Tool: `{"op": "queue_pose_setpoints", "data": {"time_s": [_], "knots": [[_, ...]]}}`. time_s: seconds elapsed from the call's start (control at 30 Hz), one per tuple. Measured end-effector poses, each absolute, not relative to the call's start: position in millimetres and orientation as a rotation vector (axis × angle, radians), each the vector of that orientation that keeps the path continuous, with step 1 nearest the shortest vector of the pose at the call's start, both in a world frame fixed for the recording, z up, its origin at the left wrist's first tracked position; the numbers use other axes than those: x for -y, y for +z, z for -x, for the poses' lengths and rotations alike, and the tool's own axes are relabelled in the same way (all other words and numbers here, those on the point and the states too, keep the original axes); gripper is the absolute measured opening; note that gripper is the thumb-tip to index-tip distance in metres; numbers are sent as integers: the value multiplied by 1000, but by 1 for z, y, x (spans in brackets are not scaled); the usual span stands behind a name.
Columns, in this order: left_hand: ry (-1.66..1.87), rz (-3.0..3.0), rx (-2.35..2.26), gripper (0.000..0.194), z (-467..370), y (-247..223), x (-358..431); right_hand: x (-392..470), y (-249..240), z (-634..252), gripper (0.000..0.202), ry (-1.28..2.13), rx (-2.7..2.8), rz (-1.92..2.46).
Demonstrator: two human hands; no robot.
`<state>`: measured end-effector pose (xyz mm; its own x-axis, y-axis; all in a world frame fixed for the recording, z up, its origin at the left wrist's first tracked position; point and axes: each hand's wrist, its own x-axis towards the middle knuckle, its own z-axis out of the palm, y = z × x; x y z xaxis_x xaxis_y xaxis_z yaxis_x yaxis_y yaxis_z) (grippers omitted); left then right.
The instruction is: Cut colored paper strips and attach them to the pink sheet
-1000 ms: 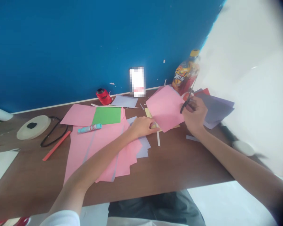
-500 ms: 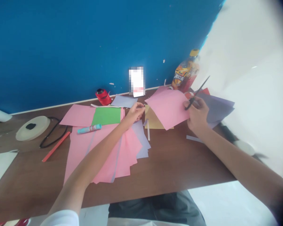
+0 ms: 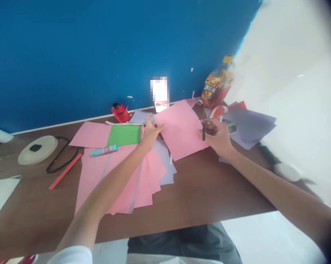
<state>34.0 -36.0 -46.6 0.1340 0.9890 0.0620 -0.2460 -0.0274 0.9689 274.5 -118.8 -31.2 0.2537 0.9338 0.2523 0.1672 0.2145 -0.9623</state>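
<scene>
A sheet of pink paper [image 3: 179, 130] is held up over the table between my two hands. My right hand [image 3: 219, 137] is closed on a pair of dark scissors [image 3: 204, 126] and on the sheet's right edge; the scissors point upward. At the sheet's left edge, my left hand [image 3: 151, 132] has its thumb and fingers apart, the thumb reaching the paper. Below my left forearm lies a stack of pink sheets [image 3: 121, 176], with a green sheet [image 3: 125, 135] and a light-blue glue stick or marker [image 3: 104, 150] on top.
Purple sheets [image 3: 253, 126] and a drink bottle [image 3: 217, 82] are at the right back. A red spool-like item [image 3: 120, 112] stands by the blue wall. On the left are a round pale lid [image 3: 38, 150], a black cord [image 3: 54, 168] and a red strip [image 3: 65, 171].
My right hand has brought the pink sheet and scissors leftward, and the scissors now stand more upright. My left hand has opened and meets the sheet's left edge.
</scene>
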Motion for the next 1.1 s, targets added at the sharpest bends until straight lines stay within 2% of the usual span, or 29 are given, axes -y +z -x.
{"op": "queue_pose_setpoints", "data": {"time_s": [0.07,0.27,0.43,0.7,0.9,1.1], "knots": [[1264,-1102,-886,97,-33,-44,36,118,-35,-274,41,808,1205,1227],[1135,-1009,-751,56,-37,-35,45,115,-39,-277,41,782,1193,1213],[922,-943,-799,39,-39,-35,53,119,-30,-276,41,788,1264,1200],[1038,-1264,-1058,35,-25,-42,41,115,-36,-277,35,968,1260,1160],[1000,-1255,-766,54,-26,-45,47,114,-40,-278,39,977,1231,1177],[1085,-1107,-756,45,-27,-47,43,116,-34,-278,35,1095,1261,1177]]}}
